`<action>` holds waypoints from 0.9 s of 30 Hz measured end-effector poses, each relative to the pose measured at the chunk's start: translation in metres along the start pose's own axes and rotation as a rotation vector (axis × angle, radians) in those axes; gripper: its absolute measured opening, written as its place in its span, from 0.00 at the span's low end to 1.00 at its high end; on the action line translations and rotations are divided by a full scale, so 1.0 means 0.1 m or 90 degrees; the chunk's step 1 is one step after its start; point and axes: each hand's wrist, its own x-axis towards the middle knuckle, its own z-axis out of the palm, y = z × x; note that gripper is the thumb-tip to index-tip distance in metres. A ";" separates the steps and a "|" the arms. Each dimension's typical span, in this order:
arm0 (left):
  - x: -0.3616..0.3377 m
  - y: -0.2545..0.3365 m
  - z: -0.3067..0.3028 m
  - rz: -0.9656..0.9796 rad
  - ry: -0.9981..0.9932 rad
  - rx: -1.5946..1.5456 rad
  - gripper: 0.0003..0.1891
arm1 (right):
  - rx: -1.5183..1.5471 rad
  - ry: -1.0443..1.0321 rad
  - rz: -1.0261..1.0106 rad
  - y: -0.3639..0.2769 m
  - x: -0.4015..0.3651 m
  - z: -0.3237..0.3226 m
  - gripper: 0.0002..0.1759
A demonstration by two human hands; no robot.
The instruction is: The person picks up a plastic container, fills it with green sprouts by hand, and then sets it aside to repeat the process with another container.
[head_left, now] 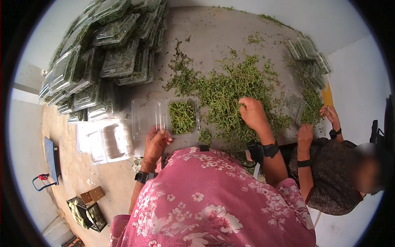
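A clear plastic clamshell box lies open on the table, its bare lid point(144, 117) to the left and its base point(197, 117) holding green leafy sprigs point(182, 117). My left hand point(156, 142) grips the front edge near the hinge, thumb on top. To the right spreads a large loose heap of the same greens point(230, 88). Over its right part, my right hand point(253, 113) is closed in a pinch on some greens, mostly hidden by the fingers. A small clump of greens point(205, 136) sits beside the base's lower right corner.
Filled clamshells point(119, 61) are stacked high at the left. Below them stand nested unfilled boxes point(111, 142). A co-worker point(333, 177) at the right works by another clamshell point(294, 107) and more greens. A blue trolley point(50, 160) and black crate point(92, 214) are on the floor.
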 end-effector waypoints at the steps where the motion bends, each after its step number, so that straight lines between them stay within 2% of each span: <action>1: 0.00 0.00 0.01 -0.001 0.004 0.000 0.09 | 0.057 -0.002 0.045 -0.03 0.01 -0.05 0.15; 3: -0.02 0.02 0.03 -0.001 0.014 0.001 0.09 | 0.171 -0.006 0.133 -0.14 0.02 -0.23 0.12; 7: -0.01 0.01 0.02 0.009 0.006 0.002 0.09 | 0.204 -0.015 0.142 -0.23 0.09 -0.29 0.15; 9: -0.01 0.01 0.02 0.017 0.003 0.009 0.09 | 0.189 -0.049 0.119 -0.22 0.12 -0.21 0.20; 12: -0.01 0.02 0.01 0.010 -0.003 -0.006 0.12 | -0.071 -0.050 0.091 -0.27 0.06 -0.02 0.31; 13: -0.02 0.03 0.02 0.009 0.004 -0.001 0.12 | -0.058 -0.121 0.125 -0.31 0.05 -0.01 0.42; 16: -0.04 0.04 0.06 0.008 0.014 0.014 0.12 | -0.087 -0.138 0.164 -0.53 -0.01 0.00 0.42; 17: -0.04 0.04 0.05 0.012 0.013 0.018 0.12 | -0.134 -0.076 0.138 -0.39 -0.06 0.21 0.39; 20: -0.02 0.04 0.06 0.014 0.015 0.027 0.11 | -0.106 -0.104 0.148 -0.19 -0.01 0.35 0.33; 23: -0.04 0.04 0.05 0.006 0.018 0.018 0.11 | -0.015 -0.092 0.129 -0.09 0.04 0.20 0.28; 26: -0.05 0.07 0.04 0.001 -0.001 0.004 0.11 | 0.105 -0.162 0.257 -0.34 0.09 -0.24 0.27; 27: -0.04 0.07 0.04 -0.001 -0.011 -0.001 0.11 | 0.141 -0.063 0.226 -0.12 0.05 -0.09 0.31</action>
